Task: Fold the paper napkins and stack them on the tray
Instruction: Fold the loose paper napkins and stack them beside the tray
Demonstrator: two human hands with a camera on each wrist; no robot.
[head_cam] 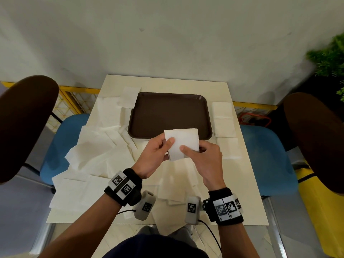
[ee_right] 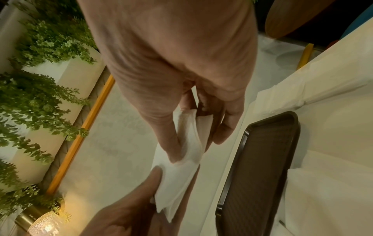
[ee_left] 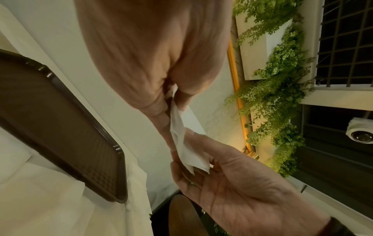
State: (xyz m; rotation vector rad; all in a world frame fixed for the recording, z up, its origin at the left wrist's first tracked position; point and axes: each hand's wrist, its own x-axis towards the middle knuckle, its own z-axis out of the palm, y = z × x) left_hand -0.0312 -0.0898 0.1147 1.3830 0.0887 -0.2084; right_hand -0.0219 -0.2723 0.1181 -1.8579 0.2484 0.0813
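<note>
Both hands hold one folded white napkin [head_cam: 181, 143] in the air just in front of the brown tray [head_cam: 168, 112], which has nothing on it. My left hand [head_cam: 158, 151] pinches the napkin's left edge with thumb on top. My right hand [head_cam: 201, 155] pinches its right side the same way. In the left wrist view the napkin [ee_left: 181, 143] runs edge-on between my left hand [ee_left: 153, 71] and right hand [ee_left: 232, 175]. The right wrist view shows the napkin [ee_right: 181, 167] pinched between my right hand [ee_right: 177, 79] and my left hand [ee_right: 131, 207], beside the tray [ee_right: 262, 167].
Several loose unfolded napkins [head_cam: 96, 146] lie heaped on the table's left and front. More napkins [head_cam: 224, 123] lie flat in a row right of the tray. Blue chairs [head_cam: 268, 157] flank the small cream table [head_cam: 247, 192]. A plant [head_cam: 331, 58] stands at the far right.
</note>
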